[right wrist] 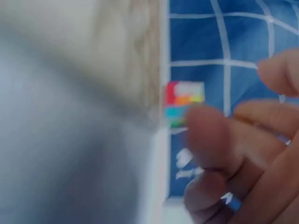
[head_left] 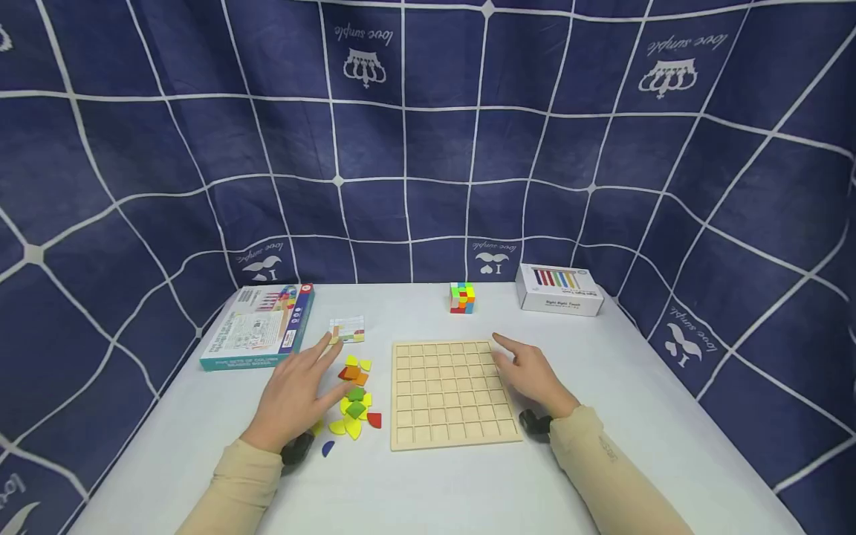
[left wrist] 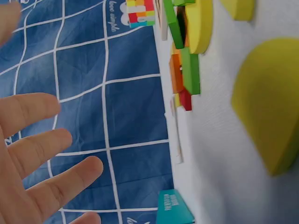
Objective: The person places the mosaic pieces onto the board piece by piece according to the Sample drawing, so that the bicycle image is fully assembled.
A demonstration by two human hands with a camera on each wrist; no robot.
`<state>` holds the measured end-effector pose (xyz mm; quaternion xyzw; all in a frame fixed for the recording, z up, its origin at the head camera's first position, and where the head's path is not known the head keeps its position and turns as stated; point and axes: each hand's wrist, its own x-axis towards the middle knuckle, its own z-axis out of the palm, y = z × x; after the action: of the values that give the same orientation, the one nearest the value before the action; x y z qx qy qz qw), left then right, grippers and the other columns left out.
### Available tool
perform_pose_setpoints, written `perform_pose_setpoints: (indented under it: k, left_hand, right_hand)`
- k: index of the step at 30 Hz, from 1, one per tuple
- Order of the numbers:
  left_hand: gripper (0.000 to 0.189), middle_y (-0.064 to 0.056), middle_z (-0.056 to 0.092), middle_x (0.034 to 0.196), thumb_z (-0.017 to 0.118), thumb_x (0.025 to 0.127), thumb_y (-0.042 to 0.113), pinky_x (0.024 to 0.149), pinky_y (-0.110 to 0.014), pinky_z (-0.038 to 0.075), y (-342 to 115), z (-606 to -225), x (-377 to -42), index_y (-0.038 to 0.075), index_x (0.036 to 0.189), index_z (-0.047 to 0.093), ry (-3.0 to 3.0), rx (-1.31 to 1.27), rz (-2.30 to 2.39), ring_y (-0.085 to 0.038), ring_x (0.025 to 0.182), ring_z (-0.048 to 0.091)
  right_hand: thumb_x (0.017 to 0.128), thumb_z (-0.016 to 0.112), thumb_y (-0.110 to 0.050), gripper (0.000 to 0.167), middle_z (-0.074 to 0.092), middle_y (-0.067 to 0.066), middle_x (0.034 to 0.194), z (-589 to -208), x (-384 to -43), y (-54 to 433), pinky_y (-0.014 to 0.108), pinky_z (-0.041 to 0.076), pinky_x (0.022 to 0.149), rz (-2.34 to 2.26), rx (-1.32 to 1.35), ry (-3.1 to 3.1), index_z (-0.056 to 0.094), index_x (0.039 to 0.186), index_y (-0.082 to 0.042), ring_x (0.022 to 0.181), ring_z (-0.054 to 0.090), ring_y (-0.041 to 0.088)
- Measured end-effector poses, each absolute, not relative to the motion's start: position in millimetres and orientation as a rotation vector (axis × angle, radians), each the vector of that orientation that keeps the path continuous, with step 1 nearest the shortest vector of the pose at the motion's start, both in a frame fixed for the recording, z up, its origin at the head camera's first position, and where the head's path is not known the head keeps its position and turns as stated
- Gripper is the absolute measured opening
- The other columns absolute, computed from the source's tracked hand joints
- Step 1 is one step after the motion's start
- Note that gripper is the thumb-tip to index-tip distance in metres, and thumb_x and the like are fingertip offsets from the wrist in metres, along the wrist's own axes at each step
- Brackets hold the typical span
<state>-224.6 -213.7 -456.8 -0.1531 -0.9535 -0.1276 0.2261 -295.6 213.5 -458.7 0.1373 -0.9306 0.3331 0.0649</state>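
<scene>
In the head view my left hand (head_left: 294, 397) is over the left side of the table, fingers spread and nothing held. Beside its thumb lies a loose pile of flat coloured pieces: yellow pieces (head_left: 353, 427), green pieces (head_left: 356, 409), orange pieces (head_left: 351, 373) and a red piece (head_left: 374, 420). A dark blue half-round piece (head_left: 328, 448) lies nearer me. My right hand (head_left: 535, 377) is at the right edge of a pale wooden grid board (head_left: 455, 394), index finger extended toward its far right corner, the others loosely bent. The right wrist view, blurred, shows nothing in its fingers (right wrist: 208, 135).
A puzzle cube (head_left: 461, 298) stands behind the board, with a white box (head_left: 559, 290) to its right. At the back left lie a teal-edged flat box (head_left: 257, 327) and a small printed card (head_left: 348, 329). A dark blue curtain (head_left: 428, 141) surrounds the white table (head_left: 428, 490).
</scene>
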Motion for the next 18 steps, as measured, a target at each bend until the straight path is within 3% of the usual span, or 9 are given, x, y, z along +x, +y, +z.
perform_pose_setpoints:
  k: [1, 2, 4, 5, 9, 18]
  left_hand:
    - [0.078, -0.011, 0.042, 0.162, 0.068, 0.092, 0.059, 0.109, -0.065, 0.038, -214, -458, -225, 0.017, 0.154, 0.049, -2.636, -0.42, -0.361, -0.042, 0.136, 0.053]
    - [0.073, -0.01, 0.046, 0.159, 0.068, 0.093, 0.056, 0.106, -0.063, 0.041, -214, -459, -225, 0.016, 0.151, 0.053, -2.642, -0.417, -0.37, -0.041, 0.134, 0.055]
    - [0.062, -0.01, 0.054, 0.153, 0.068, 0.095, 0.049, 0.103, -0.061, 0.045, -213, -460, -225, 0.015, 0.146, 0.059, -2.659, -0.412, -0.384, -0.039, 0.131, 0.059]
    - [0.057, -0.009, 0.058, 0.15, 0.069, 0.096, 0.045, 0.102, -0.06, 0.047, -213, -462, -225, 0.014, 0.144, 0.061, -2.669, -0.406, -0.392, -0.038, 0.13, 0.06]
    - [0.044, -0.007, 0.067, 0.139, 0.071, 0.097, 0.035, 0.102, -0.058, 0.049, -212, -467, -228, 0.014, 0.136, 0.068, -2.732, -0.381, -0.458, -0.034, 0.128, 0.063]
    - [0.036, -0.004, 0.062, 0.145, 0.069, 0.099, 0.029, 0.109, -0.056, 0.045, -211, -485, -252, 0.019, 0.133, 0.071, -2.826, -0.39, -0.658, -0.033, 0.135, 0.057]
  right_hand:
    - [0.105, 0.057, -0.033, 0.051, 0.073, 0.02, 0.118, -464, -298, 216, 0.043, 0.059, 0.076, 0.995, 0.413, -2.828, 0.053, 0.15, -0.011, 0.081, 0.071, 0.027]
    - [0.105, 0.057, -0.031, 0.05, 0.069, 0.017, 0.131, -468, -299, 218, 0.045, 0.058, 0.088, 0.973, 0.427, -2.842, 0.053, 0.15, -0.01, 0.097, 0.072, 0.029]
    - [0.104, 0.058, -0.029, 0.05, 0.053, 0.01, 0.153, -476, -301, 220, 0.05, 0.046, 0.11, 0.935, 0.466, -2.865, 0.053, 0.15, -0.008, 0.131, 0.061, 0.032]
    - [0.104, 0.059, -0.029, 0.05, 0.049, 0.007, 0.156, -479, -302, 221, 0.051, 0.039, 0.115, 0.909, 0.492, -2.878, 0.053, 0.15, -0.008, 0.141, 0.051, 0.031]
    - [0.104, 0.059, -0.033, 0.051, 0.046, 0.005, 0.159, -485, -303, 221, 0.052, 0.037, 0.117, 0.782, 0.572, -2.942, 0.054, 0.149, -0.009, 0.144, 0.047, 0.032]
    - [0.104, 0.057, -0.024, 0.044, 0.046, 0.004, 0.158, -485, -305, 220, 0.053, 0.042, 0.112, 0.679, 0.585, -2.974, 0.058, 0.145, -0.008, 0.141, 0.051, 0.032]
